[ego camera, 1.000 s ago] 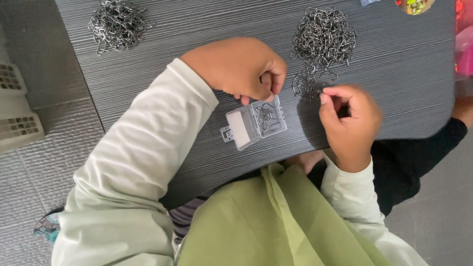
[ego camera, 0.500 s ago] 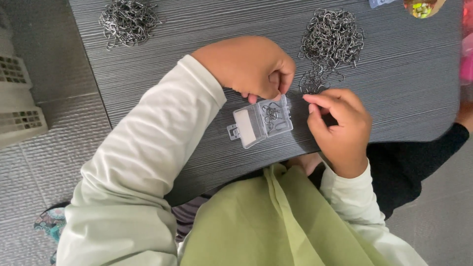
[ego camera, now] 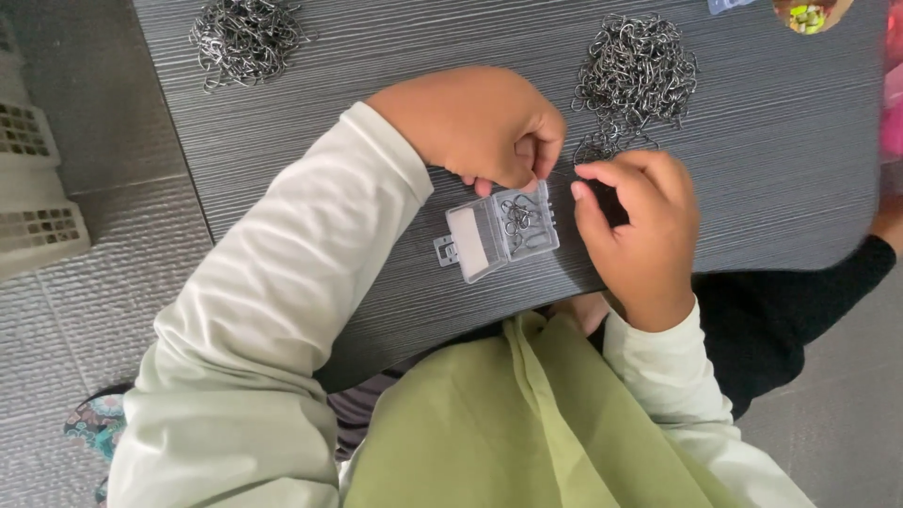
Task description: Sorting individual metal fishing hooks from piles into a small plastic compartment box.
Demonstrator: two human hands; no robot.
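A small clear plastic box point(ego camera: 503, 230) lies open on the dark grey ribbed table point(ego camera: 376, 56), near its front edge, with its lid half to the left and the half holding a few small metal hooks point(ego camera: 520, 216) to the right. The left hand point(ego camera: 480, 127) sits just above the box, curled into a loose fist; its fingers point(ego camera: 527, 155) are bent in and pinched together right over the box's top right corner, at or touching its rim, but whether they hold a hook cannot be told. The right hand point(ego camera: 640, 226) lies just to the right of the box, its fingers point(ego camera: 602, 174) curled with the tips drawn together close to the box's right edge and close to the left hand's fingertips; what, if anything, they pinch is too small to make out. Just beyond both hands, a loose pile of metal hooks point(ego camera: 635, 75) lies on the table, its near strands reaching down to the right hand's knuckles. A second pile of hooks point(ego camera: 246, 38) lies well apart at the far left of the table. Pale sleeves cover both arms, and a white slotted crate point(ego camera: 33, 202) stands on the tiled floor to the left.
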